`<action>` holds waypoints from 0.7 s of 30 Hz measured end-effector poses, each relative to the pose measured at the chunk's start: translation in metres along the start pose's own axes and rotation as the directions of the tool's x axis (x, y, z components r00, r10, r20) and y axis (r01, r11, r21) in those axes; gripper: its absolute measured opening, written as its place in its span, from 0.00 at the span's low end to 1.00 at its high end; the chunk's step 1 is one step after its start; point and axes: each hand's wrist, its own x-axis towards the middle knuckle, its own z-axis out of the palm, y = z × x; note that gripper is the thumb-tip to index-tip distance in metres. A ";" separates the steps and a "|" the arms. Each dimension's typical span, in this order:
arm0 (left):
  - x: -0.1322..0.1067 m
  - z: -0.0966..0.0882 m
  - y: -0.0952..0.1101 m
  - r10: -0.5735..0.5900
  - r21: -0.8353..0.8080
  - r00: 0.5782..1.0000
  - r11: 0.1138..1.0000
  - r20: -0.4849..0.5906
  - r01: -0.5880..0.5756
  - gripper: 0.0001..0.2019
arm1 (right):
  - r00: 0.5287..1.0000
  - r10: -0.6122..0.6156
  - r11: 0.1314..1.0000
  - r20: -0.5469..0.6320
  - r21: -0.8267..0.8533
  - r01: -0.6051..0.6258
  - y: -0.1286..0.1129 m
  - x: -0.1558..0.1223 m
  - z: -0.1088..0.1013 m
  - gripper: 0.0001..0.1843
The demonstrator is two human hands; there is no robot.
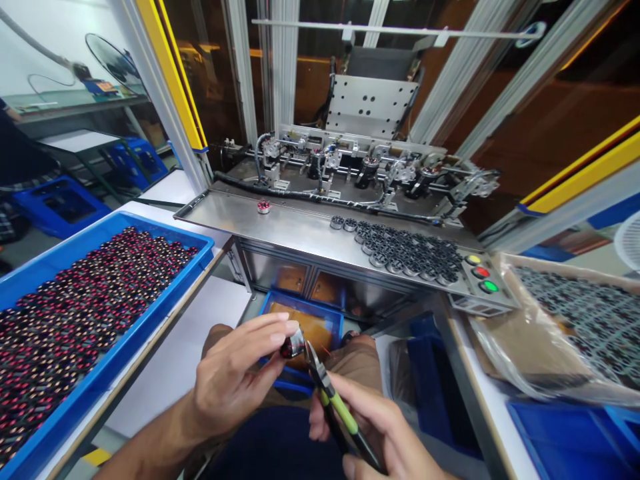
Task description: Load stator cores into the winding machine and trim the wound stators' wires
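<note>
Between the thumb and fingers of my left hand (237, 370) is a small wound motor stator (294, 343), round with a silvery side and dark red parts. My right hand (373, 423) is wrapped round the green and black handles of a pair of cutting pliers (336, 401). The pliers' jaws point up and stand just beside the stator; whether they touch it I cannot tell. Both hands are over my lap, above a blue bin (336, 316) with brown material inside.
A blue tray (203, 243) full of red and black stators stands at left. On the metal ledge (300, 230) are one red stator (263, 207), many dark rings (407, 247) and a button box (485, 303). Behind is a machine (367, 167); at right, a lined carton (530, 340) of rings.
</note>
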 end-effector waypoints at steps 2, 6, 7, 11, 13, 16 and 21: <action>0.000 0.000 0.000 -0.001 0.000 1.000 1.000 0.004 0.001 0.34 | 1.000 0.004 1.000 -0.021 -0.004 -0.004 0.000 0.001 0.001 0.43; 0.002 0.000 0.001 0.007 0.003 1.000 1.000 0.010 -0.007 0.35 | 0.999 0.003 1.000 -0.049 0.001 -0.003 0.003 0.000 0.002 0.44; 0.002 0.000 0.001 0.010 0.005 1.000 1.000 0.012 -0.010 0.34 | 0.999 0.006 1.000 -0.049 0.008 -0.006 0.004 0.001 0.002 0.44; 0.002 0.001 0.000 0.010 0.026 1.000 1.000 0.011 -0.010 0.33 | 0.996 0.082 0.997 -0.028 0.016 -0.082 0.000 0.007 0.002 0.39; 0.000 0.002 -0.001 0.010 0.040 1.000 0.999 0.013 -0.010 0.34 | 0.988 0.153 0.988 -0.020 -0.028 -0.154 -0.006 0.012 0.001 0.32; -0.005 0.004 -0.003 0.009 0.033 1.000 0.999 0.012 -0.009 0.37 | 0.971 0.236 0.971 -0.044 -0.034 -0.238 -0.011 0.016 -0.001 0.24; -0.015 0.007 -0.008 -0.407 -0.378 0.908 0.859 -0.099 0.344 0.31 | 0.943 0.305 0.948 -0.136 0.135 -0.287 0.000 0.005 -0.006 0.28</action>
